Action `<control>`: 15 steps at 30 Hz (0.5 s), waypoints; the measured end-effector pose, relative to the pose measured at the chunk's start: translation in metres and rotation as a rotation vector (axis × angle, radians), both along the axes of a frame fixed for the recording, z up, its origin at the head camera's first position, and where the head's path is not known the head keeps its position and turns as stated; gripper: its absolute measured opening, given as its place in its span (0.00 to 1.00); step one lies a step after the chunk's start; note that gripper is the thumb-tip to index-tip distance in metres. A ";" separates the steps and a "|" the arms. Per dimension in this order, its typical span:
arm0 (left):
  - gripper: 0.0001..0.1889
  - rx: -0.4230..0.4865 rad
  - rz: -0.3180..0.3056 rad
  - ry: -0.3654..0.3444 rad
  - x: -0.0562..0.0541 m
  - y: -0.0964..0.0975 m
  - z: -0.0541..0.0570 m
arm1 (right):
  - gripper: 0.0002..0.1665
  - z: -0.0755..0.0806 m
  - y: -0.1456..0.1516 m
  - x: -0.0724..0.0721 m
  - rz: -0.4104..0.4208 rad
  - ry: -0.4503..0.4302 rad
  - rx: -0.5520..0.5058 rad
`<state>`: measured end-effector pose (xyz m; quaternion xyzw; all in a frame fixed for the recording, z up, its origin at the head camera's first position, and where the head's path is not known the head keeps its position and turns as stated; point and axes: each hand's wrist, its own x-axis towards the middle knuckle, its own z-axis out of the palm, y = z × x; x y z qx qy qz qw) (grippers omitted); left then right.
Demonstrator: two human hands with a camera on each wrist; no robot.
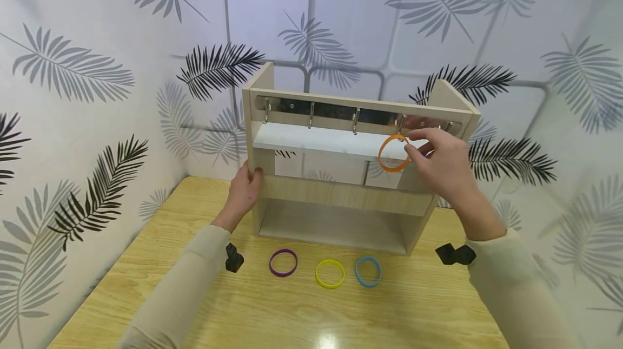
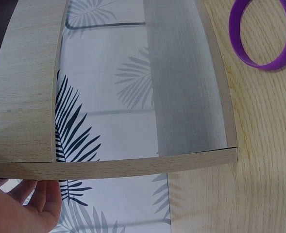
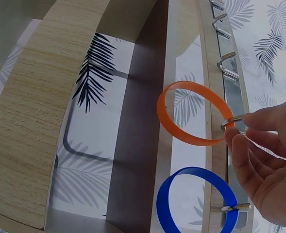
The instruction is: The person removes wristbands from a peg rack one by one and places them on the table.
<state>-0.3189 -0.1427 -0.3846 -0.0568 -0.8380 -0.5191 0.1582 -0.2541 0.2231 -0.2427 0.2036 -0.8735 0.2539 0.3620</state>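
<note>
At the fourth hook of the shelf's metal rail, my right hand (image 1: 440,159) pinches an orange silicone wristband (image 1: 381,157). In the right wrist view the orange band (image 3: 163,114) meets the hook (image 3: 231,121) right at my fingertips. Beside it, a blue wristband (image 3: 163,208) hangs on the end hook; my hand mostly hides it in the head view. My left hand (image 1: 243,192) grips the left side panel of the wooden shelf (image 1: 340,195). In the left wrist view, the fingers of that hand (image 2: 28,208) lie against the panel's outer side (image 2: 113,169).
On the table (image 1: 292,316) before the shelf lie a purple wristband (image 1: 270,265), a yellow wristband (image 1: 317,276) and a light blue wristband (image 1: 357,273). Other hooks (image 1: 311,115) on the rail, left of my right hand, carry nothing. A leaf-patterned wall (image 1: 340,24) stands behind.
</note>
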 end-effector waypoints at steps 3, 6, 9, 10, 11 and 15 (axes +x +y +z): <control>0.26 0.002 0.001 0.001 0.000 0.000 0.000 | 0.14 0.000 -0.003 -0.003 -0.017 -0.045 0.024; 0.26 0.001 -0.004 0.006 -0.001 0.000 0.000 | 0.15 -0.001 -0.005 -0.005 -0.024 -0.076 0.033; 0.26 0.002 -0.013 0.010 -0.001 0.000 -0.001 | 0.15 0.000 -0.006 -0.006 -0.032 -0.103 0.030; 0.26 0.002 -0.014 0.011 -0.002 0.000 -0.001 | 0.15 0.001 -0.007 -0.006 -0.036 -0.112 0.030; 0.26 0.002 -0.014 0.012 -0.002 0.000 -0.001 | 0.15 0.001 -0.007 -0.007 -0.039 -0.118 0.029; 0.26 0.002 -0.006 0.008 -0.002 0.000 -0.002 | 0.14 0.002 -0.007 -0.009 -0.055 -0.142 0.026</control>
